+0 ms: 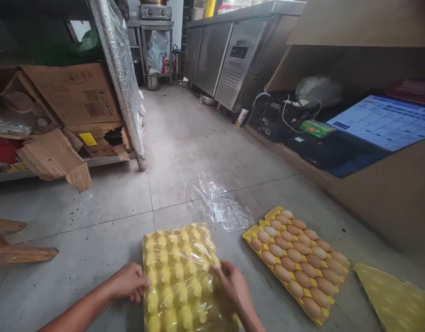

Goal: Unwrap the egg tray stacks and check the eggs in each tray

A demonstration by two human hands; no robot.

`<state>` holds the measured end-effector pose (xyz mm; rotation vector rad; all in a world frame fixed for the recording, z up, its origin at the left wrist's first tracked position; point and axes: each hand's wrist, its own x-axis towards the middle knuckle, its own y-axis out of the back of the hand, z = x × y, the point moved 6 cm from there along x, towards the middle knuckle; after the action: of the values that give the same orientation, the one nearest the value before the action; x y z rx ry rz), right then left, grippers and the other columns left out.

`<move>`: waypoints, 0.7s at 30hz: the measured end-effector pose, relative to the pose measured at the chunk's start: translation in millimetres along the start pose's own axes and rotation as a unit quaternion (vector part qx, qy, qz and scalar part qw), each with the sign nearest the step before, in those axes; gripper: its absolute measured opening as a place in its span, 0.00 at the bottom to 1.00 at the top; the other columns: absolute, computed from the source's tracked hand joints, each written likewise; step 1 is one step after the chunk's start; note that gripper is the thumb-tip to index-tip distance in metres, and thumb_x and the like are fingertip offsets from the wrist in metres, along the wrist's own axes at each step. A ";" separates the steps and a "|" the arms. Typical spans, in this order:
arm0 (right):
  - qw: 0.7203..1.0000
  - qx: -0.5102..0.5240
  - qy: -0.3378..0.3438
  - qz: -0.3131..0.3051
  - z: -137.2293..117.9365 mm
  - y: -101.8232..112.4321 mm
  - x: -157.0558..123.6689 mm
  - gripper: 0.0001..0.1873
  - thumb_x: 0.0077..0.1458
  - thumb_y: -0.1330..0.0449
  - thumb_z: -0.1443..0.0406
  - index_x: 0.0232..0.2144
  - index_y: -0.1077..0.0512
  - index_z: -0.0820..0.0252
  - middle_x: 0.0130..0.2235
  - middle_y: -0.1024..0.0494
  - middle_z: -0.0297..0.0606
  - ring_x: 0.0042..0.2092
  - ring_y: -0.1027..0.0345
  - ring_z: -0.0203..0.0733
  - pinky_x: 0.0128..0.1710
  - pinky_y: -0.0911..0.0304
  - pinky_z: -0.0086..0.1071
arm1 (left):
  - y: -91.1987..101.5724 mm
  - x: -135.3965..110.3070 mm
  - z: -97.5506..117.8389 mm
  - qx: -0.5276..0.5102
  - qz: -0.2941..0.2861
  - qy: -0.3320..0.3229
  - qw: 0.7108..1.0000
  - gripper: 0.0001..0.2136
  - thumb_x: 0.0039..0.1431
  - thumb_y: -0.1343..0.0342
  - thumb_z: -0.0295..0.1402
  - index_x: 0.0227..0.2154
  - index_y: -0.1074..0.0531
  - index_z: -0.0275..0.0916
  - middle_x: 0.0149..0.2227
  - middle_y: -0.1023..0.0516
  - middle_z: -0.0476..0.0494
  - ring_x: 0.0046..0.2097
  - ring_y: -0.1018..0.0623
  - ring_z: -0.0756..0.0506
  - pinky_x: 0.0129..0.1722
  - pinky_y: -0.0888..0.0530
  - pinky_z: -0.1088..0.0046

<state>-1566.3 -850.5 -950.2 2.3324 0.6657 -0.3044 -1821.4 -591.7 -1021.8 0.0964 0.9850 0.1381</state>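
A yellow egg tray (pixel 179 295) wrapped in clear film (pixel 205 246) lies on the floor (pixel 177 157) at the near middle, knobbly side showing; whether eggs sit inside, I cannot tell. The hands are apart, one at each side: the left hand (pixel 127 283) pinches the left edge, thumb on top, and the right hand (pixel 233 286) has the film gripped between thumb and fingers at the right edge. The tray looks light in itself but would be heavier if loaded, stiff yet prone to bend across the middle; the film looks thin, slick and easy to tear. Its firmest hold is probably low on both side edges, kept level, since film alone could slip. To the right, an open tray (pixel 249 235) carries brown eggs (pixel 304 256), which look fragile. Another yellow tray (pixel 394 299) lies at the near right, and crumpled plastic (pixel 229 210) lies just beyond, on the far side.
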 end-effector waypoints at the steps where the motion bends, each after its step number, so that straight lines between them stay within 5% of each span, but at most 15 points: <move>1: 1.000 0.004 0.015 0.000 -12.3 5.2 13.8 0.19 0.49 0.36 0.48 0.25 0.20 0.57 0.27 0.17 0.39 0.34 0.24 0.54 0.35 0.31 0.39 | -12.9 -7.0 0.4 0.000 -0.041 0.009 0.999 0.18 0.48 0.36 0.50 0.27 0.25 0.39 0.27 0.17 0.42 0.27 0.20 0.44 0.26 0.31 0.71; 4: 0.998 0.023 0.051 0.002 -37.1 23.8 44.6 0.20 0.49 0.35 0.49 0.37 0.16 0.55 0.42 0.13 0.41 0.47 0.22 0.57 0.49 0.28 0.43 | -50.4 -36.0 16.2 0.037 -0.171 -0.024 0.984 0.13 0.45 0.32 0.44 0.27 0.19 0.39 0.30 0.15 0.44 0.30 0.20 0.45 0.30 0.29 0.71; 6: 0.997 0.031 0.061 0.045 -34.4 38.1 42.8 0.28 0.51 0.35 0.47 0.48 0.19 0.56 0.53 0.16 0.44 0.56 0.25 0.58 0.60 0.33 0.46 | -54.3 -48.5 43.0 0.067 -0.192 -0.095 0.975 0.11 0.48 0.32 0.43 0.32 0.17 0.42 0.32 0.15 0.47 0.32 0.20 0.45 0.32 0.28 0.71; 7: 0.995 0.035 0.046 0.087 -25.0 44.1 33.6 0.32 0.53 0.37 0.45 0.53 0.22 0.57 0.57 0.18 0.46 0.58 0.27 0.58 0.64 0.36 0.48 | -44.7 -47.6 60.1 0.073 -0.150 -0.135 0.977 0.12 0.53 0.35 0.44 0.36 0.17 0.43 0.33 0.15 0.47 0.34 0.19 0.44 0.34 0.28 0.70; 9: 0.974 0.069 -0.056 0.207 11.2 50.3 1.0 0.40 0.54 0.39 0.40 0.58 0.26 0.62 0.60 0.22 0.54 0.58 0.26 0.60 0.61 0.34 0.50 | -3.0 -33.0 92.8 0.059 0.050 -0.188 0.979 0.16 0.62 0.43 0.48 0.42 0.19 0.44 0.38 0.15 0.46 0.39 0.19 0.42 0.38 0.27 0.69; 11: 0.957 0.128 -0.189 0.182 53.5 27.3 -32.3 0.47 0.46 0.35 0.37 0.54 0.24 0.68 0.58 0.21 0.61 0.58 0.26 0.66 0.59 0.31 0.50 | 37.5 -9.6 110.1 0.048 0.219 -0.178 0.958 0.21 0.63 0.46 0.51 0.47 0.22 0.42 0.47 0.17 0.41 0.47 0.20 0.40 0.46 0.27 0.68; 13: 0.949 0.184 -0.223 0.125 78.0 -1.2 -52.4 0.43 0.42 0.32 0.36 0.47 0.20 0.65 0.53 0.17 0.55 0.58 0.26 0.67 0.56 0.29 0.46 | 52.1 22.8 114.3 0.045 0.231 -0.156 0.959 0.22 0.59 0.43 0.53 0.43 0.22 0.39 0.47 0.18 0.38 0.48 0.21 0.38 0.45 0.28 0.67; 16: 0.931 0.251 -0.253 0.083 93.1 -26.3 -59.2 0.37 0.41 0.31 0.37 0.40 0.18 0.61 0.47 0.13 0.48 0.57 0.25 0.67 0.50 0.27 0.43 | 45.4 59.5 106.7 0.040 0.172 -0.136 0.975 0.22 0.55 0.41 0.56 0.28 0.26 0.39 0.31 0.21 0.44 0.36 0.23 0.41 0.35 0.33 0.70; 21: 0.898 0.304 -0.302 0.101 88.4 -20.5 -54.6 0.35 0.34 0.26 0.40 0.36 0.18 0.60 0.45 0.13 0.49 0.58 0.26 0.66 0.41 0.26 0.38 | 28.9 65.9 92.5 -0.010 0.142 -0.135 0.981 0.21 0.57 0.44 0.56 0.27 0.30 0.40 0.29 0.24 0.48 0.33 0.26 0.44 0.33 0.33 0.71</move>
<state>-1626.4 -917.6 -1005.9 2.6241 0.0009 -1.2239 -1710.3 -554.3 -1021.0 0.2316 0.6950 0.3883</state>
